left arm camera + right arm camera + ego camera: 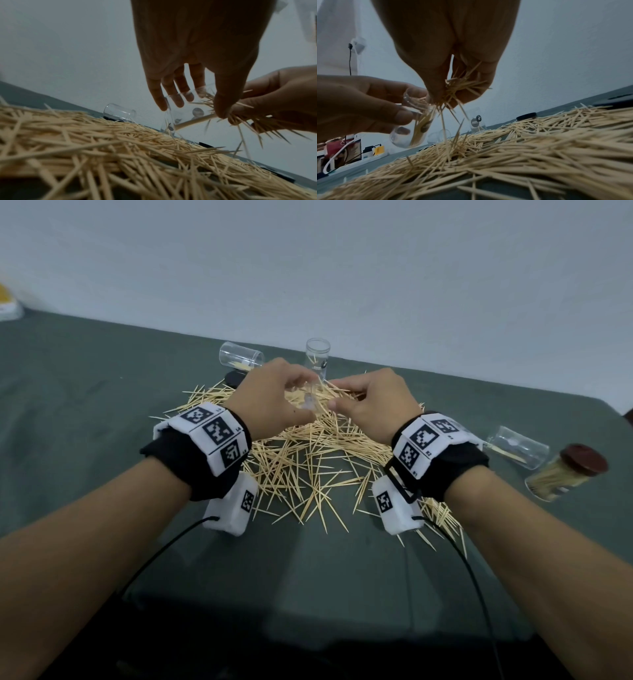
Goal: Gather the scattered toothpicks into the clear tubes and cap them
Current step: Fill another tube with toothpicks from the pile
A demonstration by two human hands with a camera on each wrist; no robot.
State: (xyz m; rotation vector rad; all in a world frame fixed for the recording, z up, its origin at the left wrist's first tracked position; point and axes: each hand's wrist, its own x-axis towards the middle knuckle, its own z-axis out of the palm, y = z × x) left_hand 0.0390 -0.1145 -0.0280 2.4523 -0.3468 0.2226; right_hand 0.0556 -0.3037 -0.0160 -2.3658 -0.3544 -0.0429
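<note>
Toothpicks (464, 83) bunched in your right hand (373, 405) splay beyond the tilted tube (412, 127) gripped by your left hand (270, 398) over the pile (308, 460); strays risk dropping back.

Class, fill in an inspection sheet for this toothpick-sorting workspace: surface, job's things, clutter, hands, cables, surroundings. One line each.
Surface: dark green cloth covering the table.
Job's things: loose toothpick pile; held clear tube, partly filled; upright tube; two tubes lying down; filled capped tube; black cap.
Clutter: yellow-and-white item at the far left edge, unclear what.
Hands: left hand holds the tilted tube; right hand pinches a toothpick bunch at its mouth, some falling.
Cables: black wrist-camera cables.
Surroundings: plain pale wall.
</note>
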